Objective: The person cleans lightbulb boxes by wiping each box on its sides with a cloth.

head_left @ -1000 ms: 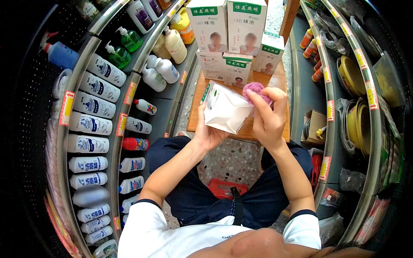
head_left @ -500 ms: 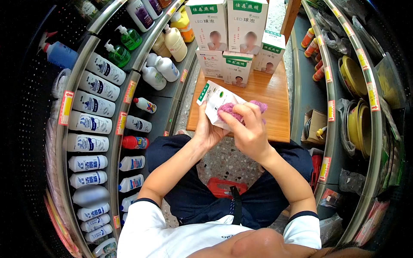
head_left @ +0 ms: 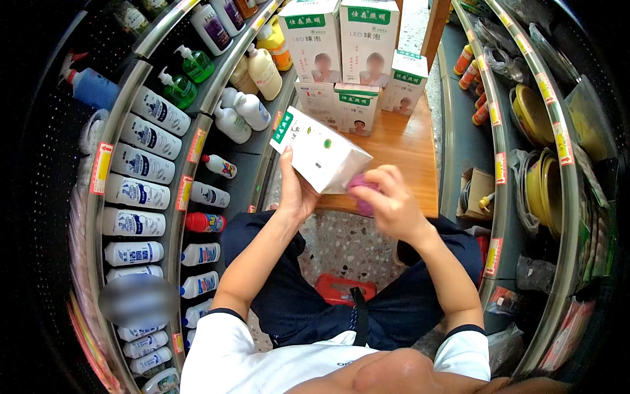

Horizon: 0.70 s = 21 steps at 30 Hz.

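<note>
My left hand (head_left: 298,194) is closed around the lower left side of a white and green LED bulb box (head_left: 318,154), which it holds tilted above the near edge of the wooden table. In my right hand (head_left: 390,200) is a bunched purple cloth (head_left: 361,192), pinched between the fingers at the box's lower right end. Whether the cloth touches the box there is hard to tell. Behind them on the table stand more bulb boxes: two tall ones, the left tall box (head_left: 312,43) and the right tall box (head_left: 369,43), above smaller boxes (head_left: 356,111).
The wooden table (head_left: 410,164) is in front of my knees. Shelves flank me closely: white bottles (head_left: 141,190) and pump bottles (head_left: 246,108) on the left, yellow basins (head_left: 541,190) and spray cans (head_left: 469,72) on the right. A red object (head_left: 344,289) lies on the floor between my legs.
The right hand has moved with the purple cloth from the box's face down to its lower right end. The left hand has raised and turned the box, showing more of its side.
</note>
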Each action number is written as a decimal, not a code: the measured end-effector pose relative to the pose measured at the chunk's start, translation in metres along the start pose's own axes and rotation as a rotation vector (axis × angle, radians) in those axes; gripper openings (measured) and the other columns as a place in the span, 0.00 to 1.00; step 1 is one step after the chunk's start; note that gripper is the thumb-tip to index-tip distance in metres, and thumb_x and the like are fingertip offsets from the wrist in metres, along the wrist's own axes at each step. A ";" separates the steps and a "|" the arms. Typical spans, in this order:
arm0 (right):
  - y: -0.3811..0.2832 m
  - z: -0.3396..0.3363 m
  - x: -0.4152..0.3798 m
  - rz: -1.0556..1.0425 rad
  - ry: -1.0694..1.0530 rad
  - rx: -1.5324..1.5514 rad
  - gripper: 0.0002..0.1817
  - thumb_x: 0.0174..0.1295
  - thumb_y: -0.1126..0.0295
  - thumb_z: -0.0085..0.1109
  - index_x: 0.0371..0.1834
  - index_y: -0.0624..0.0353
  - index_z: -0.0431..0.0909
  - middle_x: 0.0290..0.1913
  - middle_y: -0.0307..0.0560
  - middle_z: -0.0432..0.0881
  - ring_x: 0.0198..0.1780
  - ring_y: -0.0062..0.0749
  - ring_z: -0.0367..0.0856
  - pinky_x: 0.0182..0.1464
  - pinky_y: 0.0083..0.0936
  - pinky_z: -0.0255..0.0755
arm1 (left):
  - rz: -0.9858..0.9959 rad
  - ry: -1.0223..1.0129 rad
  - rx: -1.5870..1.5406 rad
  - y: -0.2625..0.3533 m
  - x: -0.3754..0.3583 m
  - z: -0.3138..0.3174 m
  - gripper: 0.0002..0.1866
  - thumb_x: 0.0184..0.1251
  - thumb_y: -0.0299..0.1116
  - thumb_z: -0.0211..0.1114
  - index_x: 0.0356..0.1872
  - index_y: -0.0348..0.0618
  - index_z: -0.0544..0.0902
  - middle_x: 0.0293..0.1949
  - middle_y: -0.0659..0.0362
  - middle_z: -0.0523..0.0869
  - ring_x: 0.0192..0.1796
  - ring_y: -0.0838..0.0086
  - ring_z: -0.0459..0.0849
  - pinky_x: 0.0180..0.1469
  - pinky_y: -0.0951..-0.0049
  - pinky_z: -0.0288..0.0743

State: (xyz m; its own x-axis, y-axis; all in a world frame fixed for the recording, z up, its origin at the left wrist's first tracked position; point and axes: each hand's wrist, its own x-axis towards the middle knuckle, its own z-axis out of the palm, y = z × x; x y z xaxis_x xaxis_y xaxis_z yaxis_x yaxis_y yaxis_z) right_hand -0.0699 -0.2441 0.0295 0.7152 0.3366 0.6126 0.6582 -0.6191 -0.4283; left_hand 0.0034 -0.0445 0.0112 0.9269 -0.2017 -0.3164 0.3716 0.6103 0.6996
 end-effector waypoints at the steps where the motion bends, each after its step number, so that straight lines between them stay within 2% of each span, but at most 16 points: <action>1: 0.006 -0.008 -0.004 0.058 0.004 -0.002 0.18 0.50 0.82 0.59 0.46 0.59 0.84 0.48 0.51 0.79 0.53 0.49 0.76 0.56 0.37 0.74 | 0.032 -0.021 0.037 0.000 -0.001 -0.002 0.37 0.72 0.64 0.50 0.70 0.45 0.67 0.63 0.54 0.79 0.63 0.62 0.80 0.66 0.56 0.74; 4: 0.013 -0.034 -0.011 0.256 0.058 0.024 0.18 0.52 0.85 0.57 0.46 0.59 0.85 0.47 0.53 0.79 0.53 0.49 0.77 0.57 0.36 0.73 | 0.179 -0.093 0.209 -0.003 -0.003 -0.011 0.33 0.75 0.53 0.56 0.69 0.40 0.64 0.60 0.54 0.78 0.62 0.66 0.81 0.63 0.62 0.77; 6: 0.013 -0.048 -0.011 0.358 0.192 0.103 0.17 0.56 0.87 0.55 0.45 0.61 0.85 0.44 0.52 0.79 0.47 0.42 0.81 0.50 0.31 0.76 | 0.341 -0.158 0.412 -0.009 0.001 -0.019 0.31 0.74 0.46 0.62 0.68 0.38 0.63 0.58 0.55 0.78 0.62 0.68 0.79 0.63 0.65 0.76; 7: 0.018 -0.052 -0.015 0.404 0.222 0.103 0.16 0.57 0.87 0.55 0.45 0.62 0.85 0.44 0.51 0.79 0.45 0.40 0.82 0.48 0.29 0.76 | 0.441 -0.179 0.508 -0.012 0.002 -0.018 0.31 0.71 0.36 0.67 0.68 0.37 0.62 0.59 0.54 0.77 0.62 0.70 0.77 0.64 0.68 0.73; 8: 0.024 -0.056 -0.020 0.451 0.253 0.104 0.16 0.57 0.87 0.55 0.46 0.63 0.85 0.43 0.50 0.79 0.43 0.38 0.82 0.46 0.26 0.76 | 0.446 -0.186 0.636 -0.013 -0.002 -0.019 0.34 0.68 0.31 0.69 0.69 0.39 0.59 0.62 0.51 0.74 0.65 0.68 0.75 0.68 0.65 0.70; 11: 0.037 -0.066 -0.031 0.547 0.359 0.133 0.14 0.60 0.86 0.56 0.46 0.65 0.85 0.42 0.46 0.79 0.42 0.29 0.81 0.43 0.21 0.74 | 0.381 -0.310 0.592 -0.025 -0.003 -0.007 0.44 0.60 0.25 0.75 0.70 0.38 0.52 0.67 0.48 0.68 0.71 0.63 0.70 0.75 0.59 0.63; 14: 0.047 -0.078 -0.037 0.660 0.425 0.213 0.15 0.60 0.86 0.55 0.48 0.65 0.86 0.42 0.43 0.80 0.43 0.26 0.80 0.44 0.20 0.74 | 0.463 -0.374 0.831 -0.038 -0.002 -0.001 0.47 0.55 0.28 0.78 0.70 0.37 0.54 0.68 0.46 0.68 0.74 0.58 0.66 0.78 0.56 0.56; 18: 0.059 -0.090 -0.047 0.730 0.492 0.262 0.16 0.60 0.85 0.54 0.48 0.66 0.86 0.43 0.41 0.81 0.44 0.23 0.79 0.48 0.18 0.72 | 0.563 -0.479 0.924 -0.063 0.015 0.000 0.49 0.53 0.30 0.79 0.71 0.36 0.54 0.69 0.45 0.67 0.75 0.55 0.65 0.77 0.57 0.56; 21: 0.064 -0.097 -0.053 0.775 0.548 0.362 0.16 0.59 0.84 0.53 0.47 0.67 0.86 0.43 0.41 0.81 0.45 0.23 0.79 0.51 0.19 0.71 | 0.523 -0.539 0.848 -0.078 0.020 0.014 0.52 0.54 0.33 0.79 0.73 0.35 0.52 0.69 0.44 0.66 0.76 0.56 0.63 0.77 0.57 0.56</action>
State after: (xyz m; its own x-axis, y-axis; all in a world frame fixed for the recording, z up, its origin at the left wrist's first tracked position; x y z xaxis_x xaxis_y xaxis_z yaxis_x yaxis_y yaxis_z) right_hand -0.0882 -0.3703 0.0340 0.8289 -0.4943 0.2621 0.1555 -0.2464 -0.9566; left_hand -0.0064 -0.1065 -0.0409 0.8042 -0.5030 0.3166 -0.3433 0.0417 0.9383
